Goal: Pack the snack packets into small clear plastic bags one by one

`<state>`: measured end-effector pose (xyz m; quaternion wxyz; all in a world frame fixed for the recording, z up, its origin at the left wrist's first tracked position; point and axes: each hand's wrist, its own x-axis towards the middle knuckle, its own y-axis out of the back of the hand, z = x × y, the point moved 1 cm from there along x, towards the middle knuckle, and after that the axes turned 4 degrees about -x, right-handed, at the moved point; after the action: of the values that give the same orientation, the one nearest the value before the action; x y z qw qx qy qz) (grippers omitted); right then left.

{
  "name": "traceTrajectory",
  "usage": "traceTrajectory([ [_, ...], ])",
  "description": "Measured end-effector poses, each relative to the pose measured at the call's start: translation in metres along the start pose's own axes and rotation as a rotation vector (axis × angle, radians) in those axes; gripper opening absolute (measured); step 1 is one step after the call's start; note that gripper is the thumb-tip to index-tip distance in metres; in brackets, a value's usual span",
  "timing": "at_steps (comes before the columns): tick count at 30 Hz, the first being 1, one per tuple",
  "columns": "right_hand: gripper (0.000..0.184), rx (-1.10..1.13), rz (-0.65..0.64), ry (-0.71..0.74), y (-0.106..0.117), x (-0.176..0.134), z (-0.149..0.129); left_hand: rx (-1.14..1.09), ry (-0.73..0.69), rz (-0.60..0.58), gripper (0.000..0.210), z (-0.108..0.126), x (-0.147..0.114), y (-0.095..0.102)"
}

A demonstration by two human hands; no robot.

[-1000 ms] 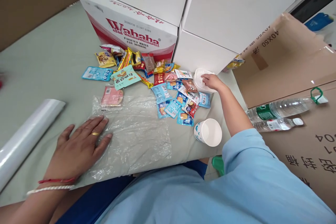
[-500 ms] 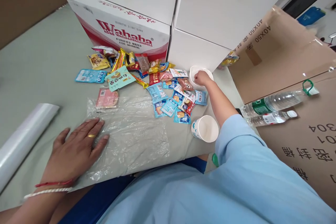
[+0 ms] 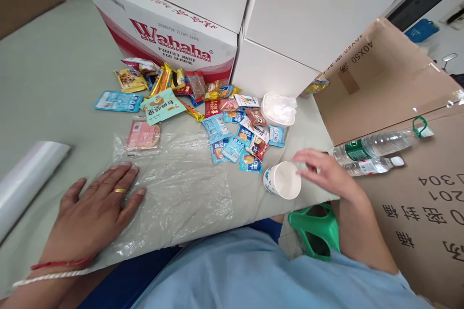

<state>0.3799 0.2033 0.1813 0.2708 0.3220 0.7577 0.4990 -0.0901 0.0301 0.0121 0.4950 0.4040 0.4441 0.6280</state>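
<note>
My left hand [image 3: 99, 203] lies flat, fingers stretched, on the left part of a clear plastic bag [image 3: 181, 193]. A pink flat packet [image 3: 142, 135] rests at the bag's upper edge. Slightly blurred, my right hand [image 3: 322, 169] hovers at the right rim of a white paper cup [image 3: 288, 181]. Its fingers are apart with nothing seen in them; whether they touch the rim I cannot tell. Behind the cup is a white bowl [image 3: 279, 108] with crumpled clear plastic in it. Small blue snack packets [image 3: 234, 148] lie in a loose heap left of the bowl.
A Wahaha carton [image 3: 174, 38] and white boxes [image 3: 275, 60] close off the back. More snacks, including a green packet [image 3: 163, 106], lie before them. Clear bottles [image 3: 377, 147] lie at right by cardboard [image 3: 409, 188]. A plastic roll [image 3: 29, 183] is at left; a green stool [image 3: 315, 227] stands below.
My right hand has left the bowl and come back toward me, beside the paper cup, its fingers now apart. Crumpled plastic now shows in the bowl. My left hand stays flat on the bag.
</note>
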Motion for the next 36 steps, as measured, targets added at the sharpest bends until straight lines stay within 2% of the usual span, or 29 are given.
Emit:
traceTrajectory([
  [3,0.047,0.008,-0.153,-0.036,-0.037,-0.049,0.003,-0.011,-0.007,0.0,0.072,-0.002,0.0,-0.002],
  [5,0.041,-0.035,-0.17,-0.09,-0.064,-0.066,0.008,-0.012,-0.015,0.003,0.072,-0.004,-0.002,-0.004],
  [8,0.035,-0.034,-0.093,-0.109,-0.086,-0.075,0.014,-0.009,-0.023,0.018,0.074,-0.008,-0.003,-0.007],
  [10,0.036,-0.021,0.008,-0.132,-0.078,-0.076,0.02,-0.005,-0.027,0.019,0.076,-0.011,-0.004,-0.009],
  [12,0.031,-0.084,0.131,-0.219,-0.054,-0.071,0.031,-0.001,-0.029,0.012,0.077,-0.014,-0.005,-0.013],
  [15,0.023,-0.344,0.3,-0.438,0.005,-0.04,0.066,-0.001,-0.035,0.019,0.079,-0.021,-0.006,-0.02],
  [19,0.02,-0.589,0.46,-0.695,0.103,0.054,0.132,0.009,-0.052,0.037,0.079,-0.023,-0.005,-0.022],
  [22,0.042,-0.584,0.546,-0.685,0.167,0.13,0.169,0.027,-0.045,0.012,0.078,-0.018,-0.001,-0.017],
  [24,0.059,-0.551,0.568,-0.667,0.19,0.163,0.18,0.032,-0.033,0.007,0.078,-0.014,0.001,-0.013],
  [25,0.064,-0.524,0.588,-0.653,0.194,0.173,0.181,0.032,-0.026,0.009,0.077,-0.013,0.002,-0.011],
  [27,0.06,-0.446,0.654,-0.617,0.183,0.178,0.178,0.028,-0.016,0.016,0.077,-0.012,0.002,-0.011],
  [29,0.045,-0.341,0.716,-0.56,0.151,0.167,0.172,0.016,-0.015,0.02,0.076,-0.011,0.001,-0.01],
  [32,0.028,-0.166,0.697,-0.47,0.082,0.127,0.164,-0.006,-0.016,0.016,0.075,-0.008,-0.001,-0.007],
  [34,0.026,-0.042,0.64,-0.469,0.034,0.091,0.157,-0.01,-0.013,0.005,0.075,-0.005,-0.002,-0.003],
  [36,0.029,0.077,0.55,-0.527,-0.007,0.055,0.146,-0.01,-0.013,-0.007,0.073,-0.003,-0.001,0.001],
])
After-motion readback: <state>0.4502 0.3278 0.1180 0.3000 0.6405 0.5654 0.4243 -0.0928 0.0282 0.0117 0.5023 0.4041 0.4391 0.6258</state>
